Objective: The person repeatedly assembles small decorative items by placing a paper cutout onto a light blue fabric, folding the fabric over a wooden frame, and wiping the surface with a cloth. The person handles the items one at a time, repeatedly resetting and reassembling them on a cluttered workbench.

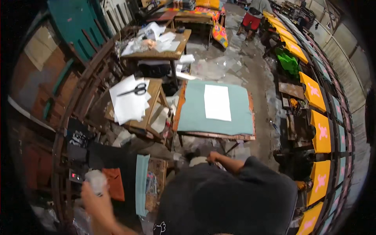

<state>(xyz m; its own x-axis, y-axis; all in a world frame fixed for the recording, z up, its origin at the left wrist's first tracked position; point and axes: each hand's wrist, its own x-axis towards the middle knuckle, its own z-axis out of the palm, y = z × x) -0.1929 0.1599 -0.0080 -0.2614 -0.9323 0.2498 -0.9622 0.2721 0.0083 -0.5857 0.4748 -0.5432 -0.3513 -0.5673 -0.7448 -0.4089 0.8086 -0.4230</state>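
My left hand (92,197) is at the lower left, its fingers wrapped round a whitish, rounded object (96,181) whose kind is blurred. Just beside it an orange cloth piece (114,184) lies on a black surface (131,188). My right hand (213,157) is bent in front of my dark shirt, fingers curled in, close to a pale thing partly hidden there; what it holds cannot be made out. Ahead, a grey-green cloth (192,105) covers a low table, with a white sheet (217,102) lying on it.
Black scissors (135,90) rest on white papers (124,103) on a wooden stool. A small box with a red light (75,176) is near my left hand. Yellow printed panels (321,131) line the right side. A person in red shorts (251,20) is far back.
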